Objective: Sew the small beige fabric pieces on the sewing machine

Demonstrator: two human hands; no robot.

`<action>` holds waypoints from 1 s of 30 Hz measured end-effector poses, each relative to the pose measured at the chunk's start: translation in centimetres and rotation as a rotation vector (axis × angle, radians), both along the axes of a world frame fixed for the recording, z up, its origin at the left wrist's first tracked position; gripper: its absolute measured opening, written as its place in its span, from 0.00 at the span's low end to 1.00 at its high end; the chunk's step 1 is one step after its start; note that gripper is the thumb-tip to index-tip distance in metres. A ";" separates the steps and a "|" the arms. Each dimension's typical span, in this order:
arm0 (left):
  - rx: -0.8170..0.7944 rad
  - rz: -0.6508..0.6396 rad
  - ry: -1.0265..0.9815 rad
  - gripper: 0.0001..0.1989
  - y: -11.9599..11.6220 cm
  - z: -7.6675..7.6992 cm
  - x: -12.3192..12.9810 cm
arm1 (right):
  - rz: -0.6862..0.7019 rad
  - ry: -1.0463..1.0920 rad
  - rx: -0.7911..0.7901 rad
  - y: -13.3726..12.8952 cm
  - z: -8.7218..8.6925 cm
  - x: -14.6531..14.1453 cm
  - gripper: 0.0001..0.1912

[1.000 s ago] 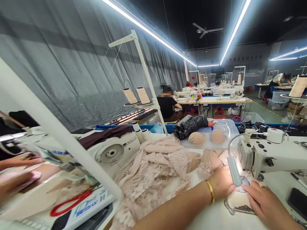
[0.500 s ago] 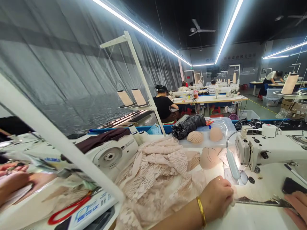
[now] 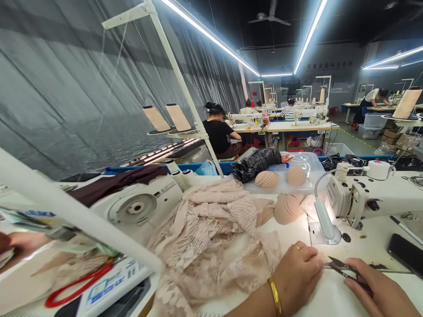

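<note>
My left hand (image 3: 299, 273), with a gold bangle at the wrist and a ring, rests on the white sewing table. Its fingers are pinched together; what they hold, if anything, is hidden. Thread snips (image 3: 350, 272) with dark blades are gripped in my right hand (image 3: 380, 288), their tips close to my left fingertips. Just beyond is the sewing machine (image 3: 346, 193), its lamp (image 3: 323, 220) lit over the needle plate. Left of my left hand lies a heap of pale beige lace fabric (image 3: 221, 229). Moulded beige cups (image 3: 286, 209) sit behind it.
A black phone (image 3: 406, 253) lies to the right. More cups rest on a clear plastic bin lid (image 3: 310, 160) beside a black plastic bundle (image 3: 256, 163). A white thread stand (image 3: 178, 66) rises at left. A co-worker's hand (image 3: 24, 244) and red-handled scissors (image 3: 79, 286) are at far left.
My right hand has come in from the right edge, lifting the snips off the table beside the phone and bringing them to my left fingers. The view has shifted slightly.
</note>
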State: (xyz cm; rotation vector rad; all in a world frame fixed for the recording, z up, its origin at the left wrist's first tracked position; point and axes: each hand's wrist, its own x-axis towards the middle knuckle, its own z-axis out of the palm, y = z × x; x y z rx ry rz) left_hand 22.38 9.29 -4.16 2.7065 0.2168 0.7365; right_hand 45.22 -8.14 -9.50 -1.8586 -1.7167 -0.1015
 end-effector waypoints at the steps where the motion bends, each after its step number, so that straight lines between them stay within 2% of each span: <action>1: -0.003 -0.005 -0.004 0.07 0.0 0.0 0.0 | 0.021 -0.045 0.005 0.7 0.3 -0.7 0.13; 4: -0.005 -0.011 -0.013 0.06 0.1 -0.2 0.0 | -0.020 -0.184 0.057 2.0 0.5 -1.9 0.22; 8: -0.004 -0.027 0.007 0.07 0.1 -0.3 0.0 | -0.081 -0.256 0.072 2.0 0.3 -2.1 0.30; 18: -0.021 -0.010 0.063 0.08 0.0 -0.3 0.0 | -0.066 -0.379 -0.009 1.5 -1.0 -1.1 0.25; 30: -0.025 -0.002 0.073 0.08 0.0 0.1 -0.1 | -0.045 -0.300 -0.051 1.5 -0.4 -0.6 0.26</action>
